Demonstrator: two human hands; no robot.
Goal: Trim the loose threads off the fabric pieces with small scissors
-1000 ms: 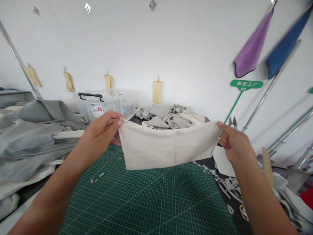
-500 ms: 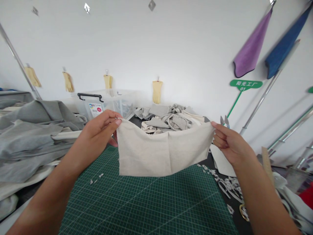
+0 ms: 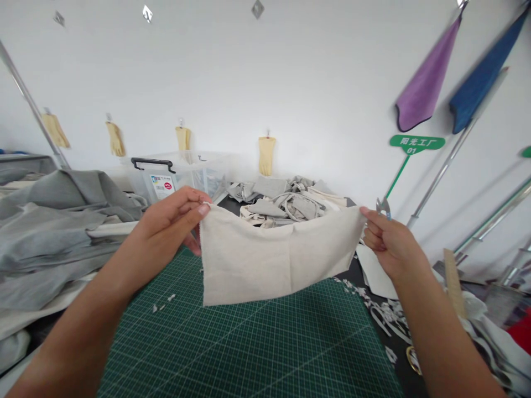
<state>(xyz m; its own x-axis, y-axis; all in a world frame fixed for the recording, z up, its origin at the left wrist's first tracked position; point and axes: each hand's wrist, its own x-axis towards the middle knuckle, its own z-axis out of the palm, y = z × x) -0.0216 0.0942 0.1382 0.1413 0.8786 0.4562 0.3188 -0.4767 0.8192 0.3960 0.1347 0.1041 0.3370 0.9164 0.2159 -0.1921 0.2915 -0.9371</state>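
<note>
A cream cloth piece [image 3: 274, 257] hangs in the air above the green cutting mat [image 3: 249, 348]. My left hand [image 3: 172, 221] pinches its top left corner between thumb and fingers. My right hand [image 3: 388, 240] pinches the top right corner and also holds small thread snips [image 3: 384, 207], whose metal tips stick up past the fingers. The cloth sags a little in the middle, and its lower edge hangs just above the mat.
A heap of grey and cream fabric pieces [image 3: 286, 204] lies behind the cloth. Grey cloth [image 3: 53, 226] is stacked at the left beside a clear plastic bin [image 3: 182, 174]. Offcuts [image 3: 385, 315] and a wooden ruler [image 3: 454, 282] lie at the right.
My hands have come slightly closer together, so the cloth went from taut to a little slack. The snips' tips have closed.
</note>
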